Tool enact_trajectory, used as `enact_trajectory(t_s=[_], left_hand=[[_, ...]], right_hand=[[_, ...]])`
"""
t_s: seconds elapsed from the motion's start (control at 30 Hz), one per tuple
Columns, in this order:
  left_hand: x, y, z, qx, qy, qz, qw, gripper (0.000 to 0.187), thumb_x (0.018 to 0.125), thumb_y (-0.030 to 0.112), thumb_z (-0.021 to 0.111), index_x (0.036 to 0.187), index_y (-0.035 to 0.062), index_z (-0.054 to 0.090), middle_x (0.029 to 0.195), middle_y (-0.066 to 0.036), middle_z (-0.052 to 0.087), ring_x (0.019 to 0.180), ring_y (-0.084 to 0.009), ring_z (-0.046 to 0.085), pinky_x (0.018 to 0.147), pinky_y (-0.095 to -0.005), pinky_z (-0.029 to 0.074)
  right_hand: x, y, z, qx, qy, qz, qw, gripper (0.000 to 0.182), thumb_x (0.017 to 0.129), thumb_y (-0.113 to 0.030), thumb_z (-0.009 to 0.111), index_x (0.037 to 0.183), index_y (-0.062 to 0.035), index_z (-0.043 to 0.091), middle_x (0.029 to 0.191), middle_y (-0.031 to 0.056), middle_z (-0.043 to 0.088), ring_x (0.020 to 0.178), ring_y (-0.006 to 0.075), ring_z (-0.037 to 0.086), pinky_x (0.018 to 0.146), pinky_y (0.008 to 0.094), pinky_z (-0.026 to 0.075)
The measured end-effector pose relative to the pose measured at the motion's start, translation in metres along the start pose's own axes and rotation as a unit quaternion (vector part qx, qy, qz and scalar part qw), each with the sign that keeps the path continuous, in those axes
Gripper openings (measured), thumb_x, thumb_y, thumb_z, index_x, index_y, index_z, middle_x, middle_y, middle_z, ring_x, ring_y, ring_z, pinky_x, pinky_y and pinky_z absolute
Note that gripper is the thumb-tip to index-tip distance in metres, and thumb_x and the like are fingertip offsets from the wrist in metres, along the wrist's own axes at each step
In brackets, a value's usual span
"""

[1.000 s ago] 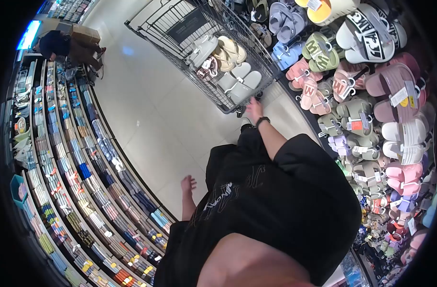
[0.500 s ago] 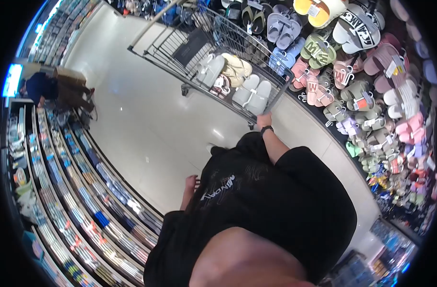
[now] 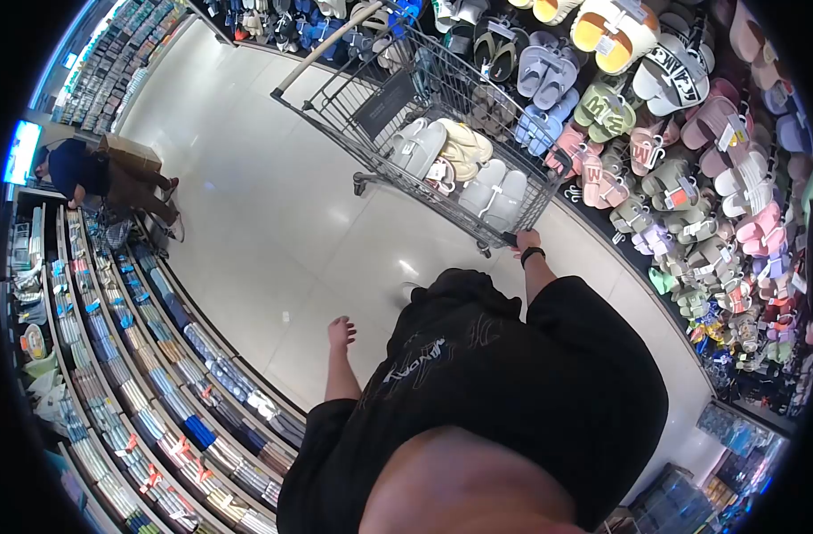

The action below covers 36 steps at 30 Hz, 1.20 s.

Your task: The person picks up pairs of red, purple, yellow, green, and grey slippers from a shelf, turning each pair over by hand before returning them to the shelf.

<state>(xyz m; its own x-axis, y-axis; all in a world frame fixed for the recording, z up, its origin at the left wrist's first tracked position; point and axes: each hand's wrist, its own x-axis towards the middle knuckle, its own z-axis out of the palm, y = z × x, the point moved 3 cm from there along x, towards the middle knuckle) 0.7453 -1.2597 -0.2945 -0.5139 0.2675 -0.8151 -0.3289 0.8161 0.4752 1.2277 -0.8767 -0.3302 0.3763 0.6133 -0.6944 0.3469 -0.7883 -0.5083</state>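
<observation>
My right hand (image 3: 528, 241), with a dark band on its wrist, is closed on the dark rim at the near end of a wire shopping cart (image 3: 380, 165). Inside the cart lie a pair of grey slippers (image 3: 417, 149), a cream pair (image 3: 465, 149) and a light grey pair (image 3: 495, 190). A partly covered item with a white tag (image 3: 438, 172) sits between them. Over the floor at my left side, my left hand (image 3: 342, 333) hangs free, its fingers loosely apart and holding nothing.
A wall of hanging slippers (image 3: 673, 178) runs along the right, close to the cart. Shelves of packaged goods (image 3: 175, 383) curve along the left. Farther off, a person (image 3: 104, 173) bends at the shelf beside a cardboard box (image 3: 131, 153). Stacked boxes (image 3: 673, 498) stand at lower right.
The cart and my right hand have shifted right and slightly down in view. My left hand has swung out from my shirt. The far person's feet have moved a little.
</observation>
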Motion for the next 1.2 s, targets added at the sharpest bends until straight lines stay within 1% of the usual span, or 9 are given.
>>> enact_trajectory(t_s=[0.27, 0.37, 0.4, 0.5, 0.7, 0.83, 0.97, 1.13, 1.2], left_hand=[[-0.013, -0.031, 0.088, 0.104, -0.123, -0.007, 0.987, 0.032, 0.085, 0.027, 0.055, 0.107, 0.0069, 0.066, 0.089, -0.012, 0.068, 0.080, -0.0234, 0.067, 0.065, -0.0407, 0.052], [0.034, -0.074, 0.088, 0.256, -0.122, 0.173, 0.943, 0.031, 0.083, 0.026, 0.054, 0.102, 0.0056, 0.069, 0.087, -0.017, 0.069, 0.083, -0.0270, 0.068, 0.073, -0.0396, 0.053], [0.044, -0.087, 0.086, 0.185, -0.138, 0.130, 0.964, 0.032, 0.083, 0.026, 0.054, 0.100, 0.0044, 0.071, 0.092, -0.022, 0.068, 0.089, -0.0323, 0.067, 0.081, -0.0383, 0.052], [0.010, -0.040, 0.081, 0.403, -0.133, 0.284, 0.860, 0.034, 0.083, 0.028, 0.056, 0.103, 0.0031, 0.070, 0.090, -0.021, 0.069, 0.086, -0.0307, 0.068, 0.078, -0.0402, 0.053], [-0.006, 0.066, 0.115, 0.313, -0.060, 0.050, 0.947, 0.036, 0.086, 0.028, 0.053, 0.106, 0.0021, 0.068, 0.093, -0.021, 0.069, 0.086, -0.0330, 0.068, 0.076, -0.0399, 0.054], [-0.025, 0.189, 0.151, 0.402, 0.039, 0.314, 0.859, 0.037, 0.084, 0.027, 0.054, 0.107, 0.0009, 0.067, 0.098, -0.023, 0.068, 0.099, -0.0369, 0.064, 0.089, -0.0432, 0.050], [-0.027, 0.306, 0.197, 0.450, 0.035, 0.392, 0.801, 0.039, 0.084, 0.028, 0.056, 0.110, 0.0008, 0.065, 0.108, -0.023, 0.066, 0.106, -0.0392, 0.060, 0.093, -0.0437, 0.048], [0.043, 0.379, 0.250, 0.607, 0.112, 0.508, 0.601, 0.039, 0.084, 0.036, 0.059, 0.105, 0.0039, 0.068, 0.115, -0.016, 0.064, 0.115, -0.0339, 0.053, 0.098, -0.0496, 0.041], [0.078, 0.386, 0.259, 0.681, 0.047, 0.437, 0.586, 0.042, 0.085, 0.039, 0.057, 0.107, 0.0047, 0.067, 0.115, -0.015, 0.064, 0.115, -0.0327, 0.054, 0.098, -0.0523, 0.040]], right_hand=[[0.006, 0.004, 0.003, -0.004, -0.018, -0.011, 1.000, 0.033, 0.084, -0.018, 0.052, 0.113, -0.0021, 0.053, 0.094, 0.0195, 0.068, 0.064, 0.0291, 0.070, 0.050, 0.0460, 0.057], [0.014, 0.006, 0.002, -0.005, -0.038, -0.004, 0.999, 0.038, 0.083, -0.017, 0.051, 0.116, 0.0024, 0.050, 0.101, 0.0234, 0.065, 0.082, 0.0358, 0.069, 0.054, 0.0499, 0.057], [0.038, 0.020, 0.014, -0.011, -0.033, -0.012, 0.999, 0.040, 0.083, -0.017, 0.051, 0.117, 0.0034, 0.049, 0.102, 0.0247, 0.065, 0.087, 0.0377, 0.068, 0.058, 0.0509, 0.057], [0.034, 0.010, 0.015, -0.042, 0.079, -0.052, 0.995, 0.044, 0.081, -0.016, 0.053, 0.118, 0.0060, 0.048, 0.104, 0.0291, 0.064, 0.098, 0.0430, 0.064, 0.075, 0.0514, 0.054], [0.009, -0.015, 0.006, 0.005, 0.136, -0.030, 0.990, 0.043, 0.079, -0.016, 0.056, 0.116, 0.0061, 0.048, 0.105, 0.0323, 0.063, 0.101, 0.0454, 0.061, 0.090, 0.0486, 0.048], [0.011, -0.019, 0.009, 0.003, 0.167, -0.033, 0.985, 0.039, 0.080, -0.017, 0.058, 0.114, 0.0004, 0.051, 0.101, 0.0271, 0.065, 0.097, 0.0422, 0.063, 0.084, 0.0484, 0.050], [0.003, -0.033, 0.000, -0.032, 0.190, -0.036, 0.981, 0.037, 0.078, -0.021, 0.063, 0.110, -0.0048, 0.054, 0.098, 0.0227, 0.067, 0.092, 0.0415, 0.064, 0.081, 0.0491, 0.050], [0.011, -0.041, -0.006, -0.087, 0.172, -0.027, 0.981, 0.034, 0.079, -0.023, 0.061, 0.108, -0.0057, 0.054, 0.096, 0.0215, 0.067, 0.094, 0.0402, 0.064, 0.080, 0.0509, 0.050], [0.015, -0.045, -0.004, -0.137, 0.195, -0.010, 0.971, 0.034, 0.080, -0.025, 0.059, 0.108, -0.0061, 0.054, 0.094, 0.0206, 0.068, 0.092, 0.0398, 0.065, 0.079, 0.0505, 0.051]])
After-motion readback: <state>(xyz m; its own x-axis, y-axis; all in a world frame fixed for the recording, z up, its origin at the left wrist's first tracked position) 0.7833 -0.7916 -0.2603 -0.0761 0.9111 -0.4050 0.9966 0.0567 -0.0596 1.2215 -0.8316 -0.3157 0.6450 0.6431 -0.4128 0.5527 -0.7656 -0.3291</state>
